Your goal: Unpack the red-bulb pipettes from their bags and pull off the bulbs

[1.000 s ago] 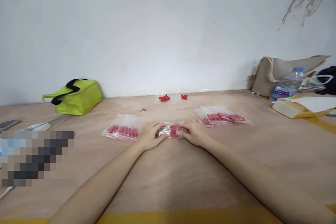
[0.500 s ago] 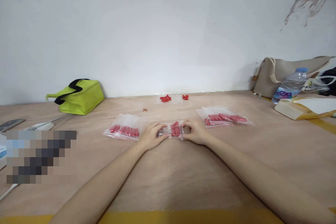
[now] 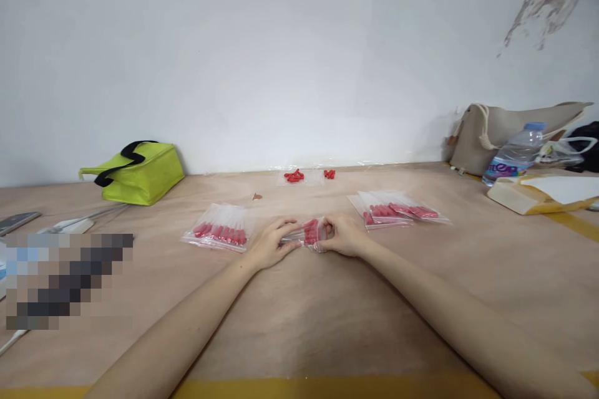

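Note:
Between my hands, on the table, lies a small clear plastic zip bag (image 3: 311, 234) with several red-ended pieces in it; what they are exactly I cannot make out. My left hand (image 3: 272, 243) grips the bag's left side with thumb and fingers. At its right edge my right hand (image 3: 345, 235) pinches the plastic, thumb and fingertips close together. Left of my left hand are filled zip bags (image 3: 219, 234) with a row of red-ended pieces. A fanned stack of similar bags (image 3: 397, 209) lies beyond my right hand.
By the wall are loose red pieces (image 3: 294, 176) on clear plastic and a small red cluster (image 3: 329, 174). A lime-green bag (image 3: 145, 174) stands left. On the right are a water bottle (image 3: 515, 153), a beige bag (image 3: 496, 121) and an open cardboard piece (image 3: 519, 199). A phone (image 3: 19, 222) lies far left.
My right hand's thumb and fingertips have come closer together on the bag's right edge. The left hand keeps its hold, and the stacks lie as before.

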Available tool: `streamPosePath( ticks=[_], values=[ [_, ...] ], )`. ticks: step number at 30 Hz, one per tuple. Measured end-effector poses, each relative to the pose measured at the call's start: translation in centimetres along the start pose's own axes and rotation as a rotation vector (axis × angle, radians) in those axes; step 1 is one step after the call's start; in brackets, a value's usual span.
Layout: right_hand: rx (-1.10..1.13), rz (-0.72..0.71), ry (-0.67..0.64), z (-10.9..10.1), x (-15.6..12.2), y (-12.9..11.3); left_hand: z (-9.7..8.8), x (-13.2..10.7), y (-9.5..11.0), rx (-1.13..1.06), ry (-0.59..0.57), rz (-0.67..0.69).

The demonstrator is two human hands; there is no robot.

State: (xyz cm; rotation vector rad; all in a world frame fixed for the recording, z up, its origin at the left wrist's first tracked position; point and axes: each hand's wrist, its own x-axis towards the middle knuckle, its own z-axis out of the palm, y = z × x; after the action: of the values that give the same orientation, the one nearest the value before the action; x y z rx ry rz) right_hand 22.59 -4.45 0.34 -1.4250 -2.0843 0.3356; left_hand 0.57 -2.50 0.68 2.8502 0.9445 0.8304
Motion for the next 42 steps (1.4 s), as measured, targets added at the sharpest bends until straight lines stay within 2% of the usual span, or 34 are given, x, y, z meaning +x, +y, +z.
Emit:
streamPosePath(
  ticks=[2, 6, 12, 17, 24, 29, 32, 38, 42],
  values=[
    [-0.02, -0.06, 0.035, 0.1, 0.0, 0.2, 0.0, 0.0, 0.1, -0.03, -0.042, 0.012],
    [-0.101, -0.183, 0.126, 0.0, -0.3, 0.7, 0.1, 0.1, 0.0, -0.082, -0.101, -0.058],
    [-0.203, -0.113, 0.098, -0.3, -0.4, 0.4, 0.1, 0.1, -0.2, -0.12, -0.174, -0.111],
    [-0.147, -0.094, 0.082, -0.1, -0.2, 0.6, 0.2, 0.1, -0.4, -0.107, -0.188, -0.125],
    [-0.022, -0.293, 0.127, -0.2, -0.3, 1.1, 0.2, 0.2, -0.2, -0.098, -0.187, -0.134],
    [-0.031, -0.341, 0.11, 0.0, -0.3, 1.2, 0.0, 0.3, 0.0, -0.099, -0.178, -0.134],
    [0.012, -0.32, 0.063, 0.1, -0.2, 1.2, 0.1, 0.2, 0.0, -0.088, -0.177, -0.133],
    [0.107, -0.162, -0.023, 0.0, 0.0, 0.7, 0.4, 0.2, -0.3, -0.101, -0.18, -0.133],
    [0.103, -0.12, -0.034, -0.1, 0.1, 0.4, 0.4, 0.1, -0.3, -0.096, -0.18, -0.135]
  ],
)
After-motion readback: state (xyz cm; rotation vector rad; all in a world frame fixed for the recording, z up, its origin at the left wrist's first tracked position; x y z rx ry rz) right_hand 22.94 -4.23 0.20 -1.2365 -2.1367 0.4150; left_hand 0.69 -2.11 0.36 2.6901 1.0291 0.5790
